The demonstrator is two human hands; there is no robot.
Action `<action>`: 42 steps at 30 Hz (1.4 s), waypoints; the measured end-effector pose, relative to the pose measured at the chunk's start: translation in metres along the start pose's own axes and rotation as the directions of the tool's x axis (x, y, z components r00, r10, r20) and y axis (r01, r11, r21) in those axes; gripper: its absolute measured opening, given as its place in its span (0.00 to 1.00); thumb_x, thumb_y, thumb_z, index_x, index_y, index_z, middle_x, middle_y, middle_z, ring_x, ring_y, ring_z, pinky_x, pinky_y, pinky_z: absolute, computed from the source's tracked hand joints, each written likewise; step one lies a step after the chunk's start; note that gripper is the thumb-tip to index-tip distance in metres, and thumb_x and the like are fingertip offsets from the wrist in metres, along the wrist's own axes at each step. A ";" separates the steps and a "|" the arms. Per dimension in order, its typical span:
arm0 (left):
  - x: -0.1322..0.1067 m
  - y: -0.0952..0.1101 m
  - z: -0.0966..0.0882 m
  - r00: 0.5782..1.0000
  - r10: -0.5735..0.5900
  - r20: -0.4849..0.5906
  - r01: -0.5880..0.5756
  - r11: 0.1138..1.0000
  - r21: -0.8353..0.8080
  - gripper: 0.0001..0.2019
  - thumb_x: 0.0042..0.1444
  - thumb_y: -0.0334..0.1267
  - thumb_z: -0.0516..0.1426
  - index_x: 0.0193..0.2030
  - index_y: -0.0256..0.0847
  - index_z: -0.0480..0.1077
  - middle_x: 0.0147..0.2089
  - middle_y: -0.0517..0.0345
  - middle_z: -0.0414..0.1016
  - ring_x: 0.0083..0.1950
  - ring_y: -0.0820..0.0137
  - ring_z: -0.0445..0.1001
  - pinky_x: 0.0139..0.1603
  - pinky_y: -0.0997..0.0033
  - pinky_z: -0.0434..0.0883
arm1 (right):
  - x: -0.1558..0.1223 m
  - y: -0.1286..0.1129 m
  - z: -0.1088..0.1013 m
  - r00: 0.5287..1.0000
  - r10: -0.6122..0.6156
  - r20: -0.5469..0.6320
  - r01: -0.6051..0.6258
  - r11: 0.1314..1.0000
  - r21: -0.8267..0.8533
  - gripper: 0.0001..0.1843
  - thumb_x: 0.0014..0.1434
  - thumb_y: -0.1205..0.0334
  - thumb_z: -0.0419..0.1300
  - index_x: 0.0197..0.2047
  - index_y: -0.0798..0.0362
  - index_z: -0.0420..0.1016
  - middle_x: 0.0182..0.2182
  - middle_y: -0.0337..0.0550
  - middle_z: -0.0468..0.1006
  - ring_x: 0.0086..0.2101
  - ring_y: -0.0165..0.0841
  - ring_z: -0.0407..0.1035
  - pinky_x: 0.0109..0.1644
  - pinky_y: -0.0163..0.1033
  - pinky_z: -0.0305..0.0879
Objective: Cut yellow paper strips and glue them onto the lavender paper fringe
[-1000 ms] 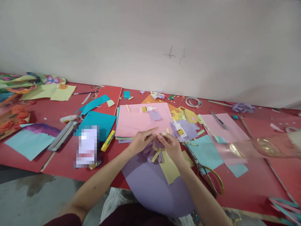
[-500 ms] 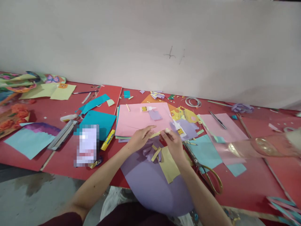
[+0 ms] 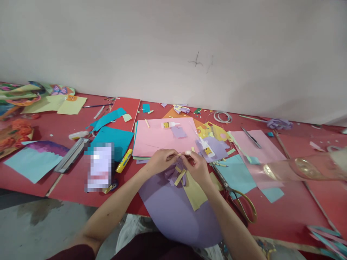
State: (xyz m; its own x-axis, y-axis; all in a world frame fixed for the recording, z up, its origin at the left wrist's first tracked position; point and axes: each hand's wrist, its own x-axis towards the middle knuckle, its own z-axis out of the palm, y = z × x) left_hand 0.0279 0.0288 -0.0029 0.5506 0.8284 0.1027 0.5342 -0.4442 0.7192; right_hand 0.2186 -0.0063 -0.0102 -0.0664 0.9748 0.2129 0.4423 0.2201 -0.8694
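Yellow paper strip (image 3: 179,155), only a sliver of it showing, sits between the fingertips of the two hands, which nearly meet over it. The left hand (image 3: 159,162) and the right hand (image 3: 200,168) both have thumb and fingers drawn together, pinching it from either side (one finger of the right wears a white wrap). Just below the fingertips lies a bunch of purple fringed paper (image 3: 170,176) with short yellow pieces across it; below the right fingers, partly behind the wrist, is a yellow sheet (image 3: 193,195), and beneath both spreads a large purple sheet (image 3: 177,216). Beyond the fingers a pink sheet (image 3: 154,139) tops a stack, bearing a small glue bottle (image 3: 168,125). Another glue bottle (image 3: 207,149) lies near the right fingers, on a purple scrap (image 3: 220,148). Farther right of them rest gold-handled scissors (image 3: 227,186); left of the left fingers, a yellow glue stick (image 3: 124,161) on the red table (image 3: 295,220).
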 end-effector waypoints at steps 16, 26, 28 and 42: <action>0.000 -0.003 -0.006 0.901 0.433 0.027 -0.424 0.865 0.267 0.14 0.70 0.38 0.51 0.31 0.42 0.69 0.30 0.57 0.75 0.36 0.69 0.72 0.48 0.66 0.67 | -0.002 0.000 0.005 0.997 0.068 -0.030 -0.069 0.997 -0.028 0.12 0.60 0.60 0.58 0.25 0.51 0.69 0.21 0.36 0.72 0.24 0.30 0.65 0.28 0.33 0.60; 0.001 0.005 0.000 0.993 0.095 -0.065 -0.099 0.994 -0.054 0.15 0.73 0.37 0.44 0.41 0.39 0.70 0.35 0.58 0.79 0.34 0.73 0.76 0.36 0.76 0.69 | -0.004 -0.003 0.001 0.985 0.126 -0.118 -0.125 0.992 0.022 0.16 0.68 0.52 0.56 0.40 0.52 0.80 0.32 0.43 0.83 0.30 0.35 0.75 0.33 0.37 0.69; 0.001 0.006 0.001 0.996 0.061 -0.060 -0.066 0.994 -0.088 0.15 0.73 0.36 0.44 0.42 0.39 0.70 0.36 0.59 0.79 0.36 0.73 0.77 0.37 0.77 0.69 | -0.005 -0.005 0.002 0.988 0.113 -0.110 -0.111 0.994 0.022 0.17 0.68 0.50 0.57 0.36 0.52 0.80 0.28 0.42 0.81 0.29 0.36 0.74 0.33 0.37 0.69; 0.001 -0.009 0.011 0.988 0.138 -0.075 -0.127 0.982 0.138 0.06 0.67 0.36 0.54 0.42 0.41 0.72 0.41 0.55 0.82 0.41 0.66 0.78 0.44 0.68 0.69 | -0.005 -0.003 0.003 0.995 -0.070 -0.076 0.057 0.985 -0.160 0.06 0.63 0.61 0.59 0.37 0.50 0.77 0.34 0.46 0.82 0.33 0.39 0.74 0.40 0.42 0.67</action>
State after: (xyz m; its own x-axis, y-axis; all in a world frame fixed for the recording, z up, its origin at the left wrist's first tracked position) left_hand 0.0309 0.0301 -0.0165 0.5695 0.7823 0.2524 0.5430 -0.5886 0.5989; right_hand 0.2149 -0.0117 -0.0103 -0.0289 0.9515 0.3064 0.5753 0.2665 -0.7733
